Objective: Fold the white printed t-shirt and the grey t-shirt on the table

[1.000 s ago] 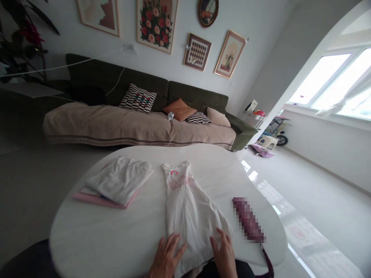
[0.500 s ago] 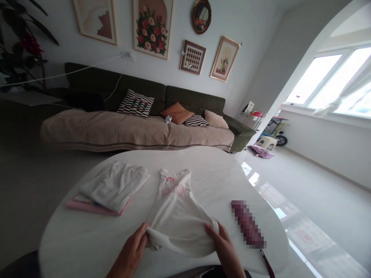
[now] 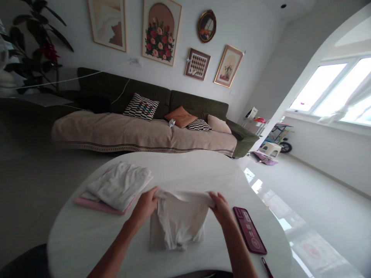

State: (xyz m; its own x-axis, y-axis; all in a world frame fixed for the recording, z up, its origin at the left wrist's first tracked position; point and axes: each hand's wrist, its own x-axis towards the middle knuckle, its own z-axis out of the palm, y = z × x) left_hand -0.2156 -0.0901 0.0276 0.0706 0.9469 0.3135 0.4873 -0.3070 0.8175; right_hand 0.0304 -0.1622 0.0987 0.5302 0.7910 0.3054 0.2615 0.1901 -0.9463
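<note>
A small white dress (image 3: pixel 176 222) lies doubled over on the white oval table (image 3: pixel 87 239). My left hand (image 3: pixel 146 204) pinches the left end of its folded-over hem, and my right hand (image 3: pixel 222 206) pinches the right end. Both hands hold that edge at the far side of the fold, just above the tabletop. To the left of my left hand sits a stack of folded white clothes (image 3: pixel 120 185) on a pink garment. Right of my right hand, a dark red phone (image 3: pixel 249 230) lies flat on the table.
A dark pen-like thing (image 3: pixel 266 266) lies at the table's near right edge. Behind the table stands a green sofa (image 3: pixel 139 116) with a beige cover and several cushions. A plant (image 3: pixel 31 50) is at the far left, and glossy floor stretches right toward the windows.
My hands took hold of the dress's bottom hem, lifted it and carried it away from me over the top half. The dress now lies folded in two, hiding its rainbow print.
</note>
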